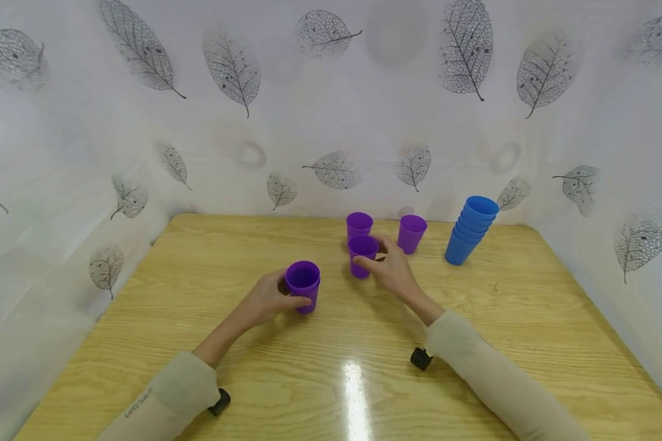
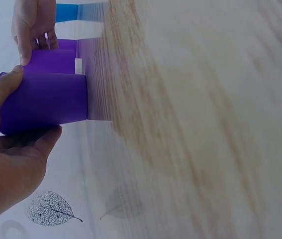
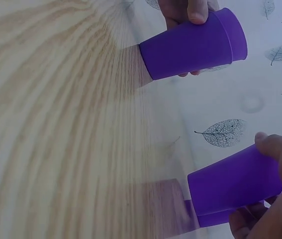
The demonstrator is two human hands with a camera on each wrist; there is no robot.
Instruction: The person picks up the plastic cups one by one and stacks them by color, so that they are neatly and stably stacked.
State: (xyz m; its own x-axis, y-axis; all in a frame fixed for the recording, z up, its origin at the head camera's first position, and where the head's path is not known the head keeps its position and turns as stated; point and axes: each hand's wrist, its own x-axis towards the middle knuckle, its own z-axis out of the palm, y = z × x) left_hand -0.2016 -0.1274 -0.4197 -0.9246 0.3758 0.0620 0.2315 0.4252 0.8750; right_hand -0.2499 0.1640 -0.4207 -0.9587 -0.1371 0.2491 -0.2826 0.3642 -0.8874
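My left hand [image 1: 266, 299] grips two nested purple cups [image 1: 309, 293], thumb across the near side and fingers around the far side. Their doubled rim shows in the right wrist view, where the nested cups [image 3: 190, 47] stand with the base down at the tabletop. To the right and farther back, my right hand [image 1: 395, 272] holds a single purple cup [image 1: 362, 250] between thumb and fingers. Directly behind that cup is another purple cup [image 1: 359, 220], partly hidden by it. One more purple cup [image 1: 412, 234] stands just beyond my right hand.
A tall stack of several nested blue cups [image 1: 466, 236] leans slightly at the back right of the wooden table [image 1: 287, 380]. A pale curtain [image 1: 331, 104] with leaf prints hangs behind the table and along both sides. Glare streaks the table's near middle.
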